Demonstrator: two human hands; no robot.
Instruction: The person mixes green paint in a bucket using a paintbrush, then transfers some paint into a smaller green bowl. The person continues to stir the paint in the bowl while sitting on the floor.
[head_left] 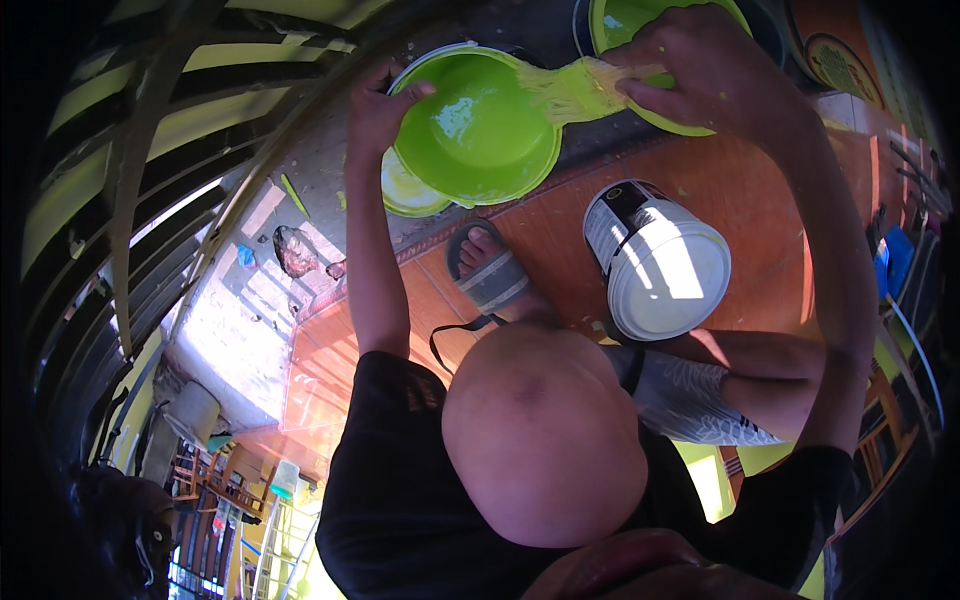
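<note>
My left hand (378, 110) grips the left rim of a tilted bucket (480, 140), its thumb over the edge. Bright green paint coats the inside of this bucket. In my right hand (690, 75) is a wide paintbrush (585, 92) thick with the same green paint, and its bristles touch the bucket's right rim. Partly behind my right hand stands a second bucket (612, 22), also green with paint inside. A round lid (410, 190) smeared with green and white lies under the tilted bucket's lower left side.
A white lidded bucket (665, 270) stands on the reddish tiled floor (570, 215) near my legs. My sandalled foot (490, 270) is just below the tilted bucket. Rocks (293, 252) and debris lie on concrete at left, beside a slatted metal railing (150, 150).
</note>
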